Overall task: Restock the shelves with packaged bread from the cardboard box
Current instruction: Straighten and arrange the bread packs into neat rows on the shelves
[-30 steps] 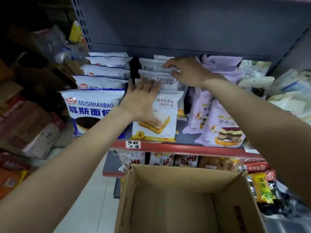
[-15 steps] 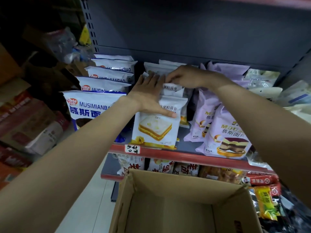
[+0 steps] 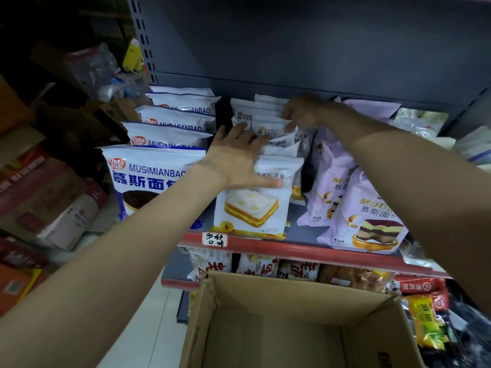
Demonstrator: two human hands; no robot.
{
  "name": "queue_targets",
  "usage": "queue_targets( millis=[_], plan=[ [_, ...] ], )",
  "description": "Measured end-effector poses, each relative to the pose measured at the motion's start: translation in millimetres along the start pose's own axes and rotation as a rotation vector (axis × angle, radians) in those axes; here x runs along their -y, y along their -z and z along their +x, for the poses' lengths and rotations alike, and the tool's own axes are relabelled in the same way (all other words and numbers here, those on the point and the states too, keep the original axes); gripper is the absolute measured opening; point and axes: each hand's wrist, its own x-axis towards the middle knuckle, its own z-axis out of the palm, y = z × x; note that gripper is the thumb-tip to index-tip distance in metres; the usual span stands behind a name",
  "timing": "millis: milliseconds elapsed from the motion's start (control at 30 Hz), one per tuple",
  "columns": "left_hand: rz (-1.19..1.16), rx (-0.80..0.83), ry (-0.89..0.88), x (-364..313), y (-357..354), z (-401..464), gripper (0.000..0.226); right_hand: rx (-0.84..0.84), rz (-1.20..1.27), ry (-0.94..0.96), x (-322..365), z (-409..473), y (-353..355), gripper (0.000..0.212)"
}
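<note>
A row of white sandwich-bread packs point(image 3: 252, 208) stands on the grey shelf with a red front rail point(image 3: 300, 249). My left hand point(image 3: 236, 158) lies flat with straight fingers against the top of the front packs. Further back, my right hand point(image 3: 300, 114) pinches the top edge of a white pack point(image 3: 268, 127) in the same row. The open cardboard box point(image 3: 279, 290) sits below the shelf at the bottom of the view; the part of its inside that I can see holds nothing.
Blue-and-white bread bags point(image 3: 148, 173) line the shelf to the left and purple cake-bread bags point(image 3: 369, 216) to the right. A lower shelf holds more packets point(image 3: 255, 266). Stacked cartons point(image 3: 53, 197) stand at the left, red and yellow packets point(image 3: 425, 314) at the lower right.
My left hand slid up and slightly back along the front packs. My right hand shifted deeper into the row, still pinching a pack's top edge.
</note>
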Motion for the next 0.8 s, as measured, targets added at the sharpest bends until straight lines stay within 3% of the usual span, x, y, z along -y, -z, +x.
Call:
queue_targets(
  millis=[167,367,667,733,800],
  plan=[
    [0.012,-0.03,-0.004,0,1,-5,0.098,-0.179,0.235,0.076,17,2,8,0.035],
    [-0.004,-0.028,0.04,-1,-3,0,0.102,-0.097,0.027,0.178,43,7,12,0.034],
    [-0.027,-0.052,0.019,-8,4,3,0.104,-0.273,0.091,0.053,5,10,13,0.033],
    [-0.001,-0.084,-0.006,-12,0,-8,0.113,-0.252,0.075,0.042,4,12,13,0.034],
    [0.04,-0.017,-0.013,-13,-3,-17,0.128,-0.189,0.057,0.039,5,15,13,0.035]
  ],
)
